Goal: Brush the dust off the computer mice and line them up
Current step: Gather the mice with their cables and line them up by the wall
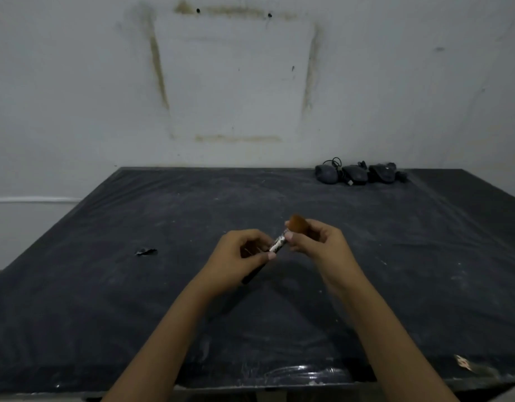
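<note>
Your left hand and right hand reach in over the near edge of the table and meet above its middle. Behind the table's far edge stands a white wall with a brownish stained outline. The table itself is wrapped in dark, dusty plastic sheet. At its far right corner three dark wired computer mice sit side by side against the wall: the left mouse, the middle mouse and the right mouse, with cables bunched behind them. Above the table's middle you hold a paintbrush in both hands. Your left fingers curl round its black handle, and your right thumb and fingers pinch it at the brown bristles. A small tear shows left of the table's middle.
</note>
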